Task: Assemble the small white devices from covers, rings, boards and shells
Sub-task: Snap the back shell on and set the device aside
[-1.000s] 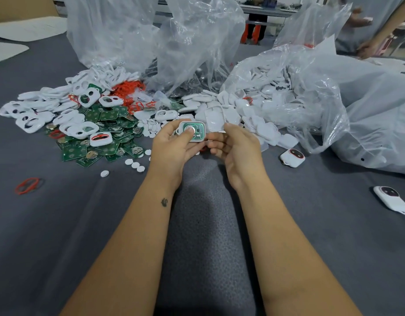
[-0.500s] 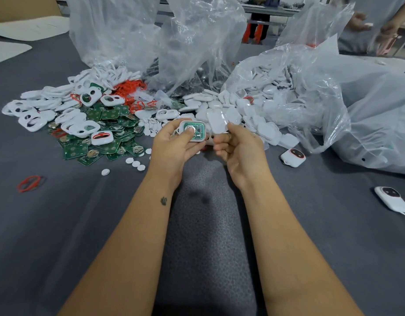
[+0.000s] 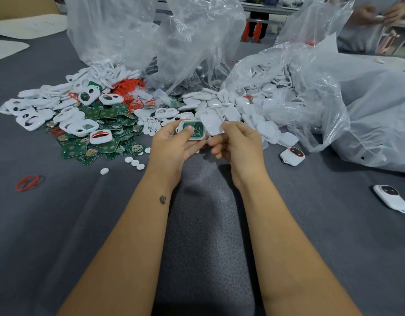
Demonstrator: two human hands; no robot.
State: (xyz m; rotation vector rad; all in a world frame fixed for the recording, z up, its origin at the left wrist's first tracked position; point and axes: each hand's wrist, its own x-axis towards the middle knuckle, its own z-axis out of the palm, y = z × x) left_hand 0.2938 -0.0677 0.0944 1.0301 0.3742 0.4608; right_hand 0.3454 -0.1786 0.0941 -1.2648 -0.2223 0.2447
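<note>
**Shell comes up beside the board**

The left hand [image 3: 174,144] still grips the white cover with the green board [image 3: 193,131], thumb pressed on the board, above the grey table [image 3: 60,224]. New since a second ago — the right hand [image 3: 239,144] now pinches a white shell [image 3: 211,122], tilted, touching the cover's right edge.

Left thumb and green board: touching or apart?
Touching. The head view shows the left hand with its thumb pressed flat on the green board, no gap.

Clear plastic bags [image 3: 197,42] slumped on grey table cover [image 3: 60,224]; cardboard [image 3: 19,8] far-left corner.
</note>
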